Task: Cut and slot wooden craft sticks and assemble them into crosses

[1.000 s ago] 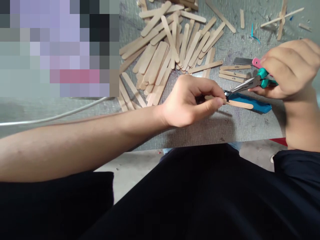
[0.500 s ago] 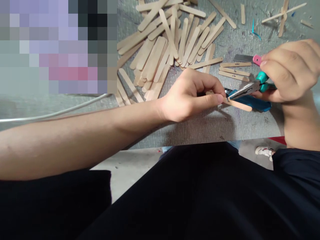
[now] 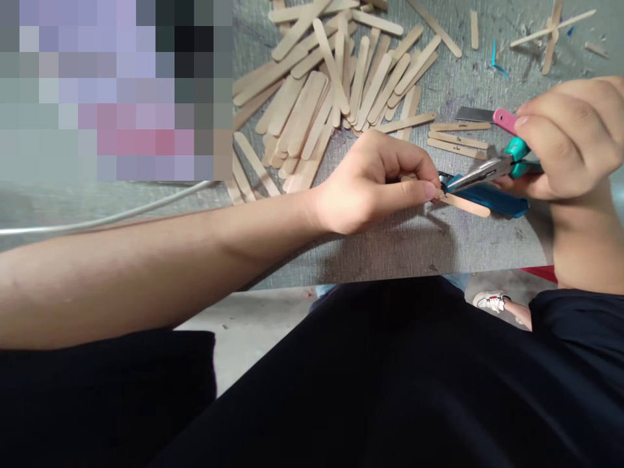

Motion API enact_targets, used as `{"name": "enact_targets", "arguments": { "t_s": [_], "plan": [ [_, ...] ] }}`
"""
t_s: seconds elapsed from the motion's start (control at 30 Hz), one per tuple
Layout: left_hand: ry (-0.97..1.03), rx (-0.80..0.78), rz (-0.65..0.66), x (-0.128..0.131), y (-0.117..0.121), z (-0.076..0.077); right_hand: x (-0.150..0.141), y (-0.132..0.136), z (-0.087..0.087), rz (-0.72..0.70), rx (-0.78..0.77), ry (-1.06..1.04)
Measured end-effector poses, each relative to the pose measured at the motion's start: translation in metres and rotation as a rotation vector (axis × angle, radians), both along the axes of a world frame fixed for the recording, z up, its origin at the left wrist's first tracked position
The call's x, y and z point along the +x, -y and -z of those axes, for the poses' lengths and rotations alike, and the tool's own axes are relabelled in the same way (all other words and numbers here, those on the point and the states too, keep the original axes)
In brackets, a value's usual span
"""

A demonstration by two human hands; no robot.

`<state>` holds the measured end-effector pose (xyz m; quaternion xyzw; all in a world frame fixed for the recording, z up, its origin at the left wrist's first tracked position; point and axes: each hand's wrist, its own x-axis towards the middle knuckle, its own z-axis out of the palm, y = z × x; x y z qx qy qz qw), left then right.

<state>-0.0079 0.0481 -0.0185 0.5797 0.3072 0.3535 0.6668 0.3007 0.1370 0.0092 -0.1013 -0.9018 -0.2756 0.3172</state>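
Observation:
Between thumb and index finger, my left hand (image 3: 377,185) pinches a wooden craft stick (image 3: 467,205) whose rounded end points right. My right hand (image 3: 575,136) is closed around green-handled needle-nose pliers (image 3: 487,171), their tips touching or very near the stick just by my left fingertips. A pink-handled blade (image 3: 478,115) also sticks out of my right fist, above the pliers. Under the pliers lies a blue object (image 3: 502,200), partly hidden, with a small dark part by my left fingers. Whatever sits at the plier tips is too small to make out.
A large pile of craft sticks (image 3: 312,107) spreads behind my left hand. Several sticks with dark marks (image 3: 458,140) lie beside the blade. Crossed sticks (image 3: 552,32) and blue scraps (image 3: 494,62) are farther back. A white cable (image 3: 107,218) runs at left; a person's shoe (image 3: 490,300) shows below the table.
The plier tips have come down slightly onto or near the stick by my left fingertips. My left hand keeps its pinch. A shoe has come into view below the table, shifting left.

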Motion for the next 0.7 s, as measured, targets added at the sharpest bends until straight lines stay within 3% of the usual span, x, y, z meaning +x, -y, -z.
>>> {"name": "enact_targets", "arguments": {
  "t_s": [0.17,0.4,0.53,0.7],
  "plan": [
    [-0.059,0.128,0.075,-0.001,-0.005,0.005,0.004,-0.002,0.007,-0.002,-0.036,-0.076],
    [-0.139,0.044,0.018,0.001,-0.001,0.003,0.004,0.000,0.007,0.018,-0.028,0.069],
    [-0.136,0.016,0.003,0.002,0.000,0.003,0.011,-0.012,0.008,-0.033,0.060,0.023],
    [-0.109,0.009,0.005,0.001,-0.002,0.005,0.020,-0.017,0.011,0.045,0.065,0.006]
  ]
}}
